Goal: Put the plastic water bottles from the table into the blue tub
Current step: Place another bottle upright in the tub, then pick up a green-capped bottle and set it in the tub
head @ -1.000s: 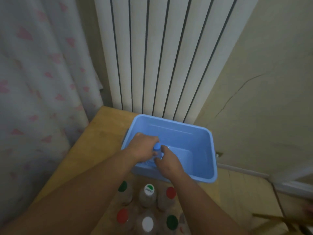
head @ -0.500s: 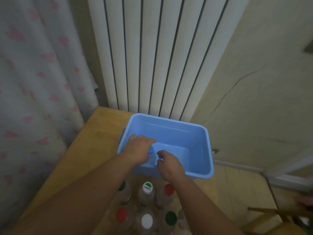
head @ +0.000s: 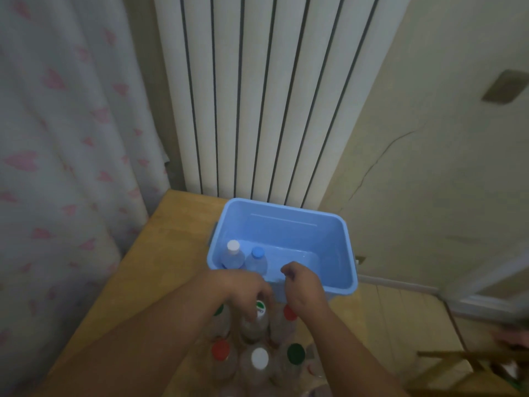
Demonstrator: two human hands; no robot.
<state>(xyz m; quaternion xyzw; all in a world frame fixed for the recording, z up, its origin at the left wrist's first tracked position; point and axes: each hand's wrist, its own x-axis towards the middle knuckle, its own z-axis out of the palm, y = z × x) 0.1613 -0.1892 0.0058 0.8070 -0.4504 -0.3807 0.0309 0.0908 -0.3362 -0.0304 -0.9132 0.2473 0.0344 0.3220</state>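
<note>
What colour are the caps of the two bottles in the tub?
Head view: white cap, blue cap.

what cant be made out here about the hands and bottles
Head view:
- Left hand blurs over the green-and-white-capped bottle: grip or mere touch, unclear.
- White-capped bottle and blue-capped bottle in the blue tub: bases hidden by its near wall.
- Red-capped bottle: half covered by the right hand.
- Front bottles: bodies dim, cut by the bottom edge; count uncertain.

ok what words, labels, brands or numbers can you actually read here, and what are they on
No text here is readable.
On the green-and-white cap of a table bottle: faint print, too blurred to read.
On the white-capped bottle and the blue-capped bottle in the blue tub: no legible label.
</note>
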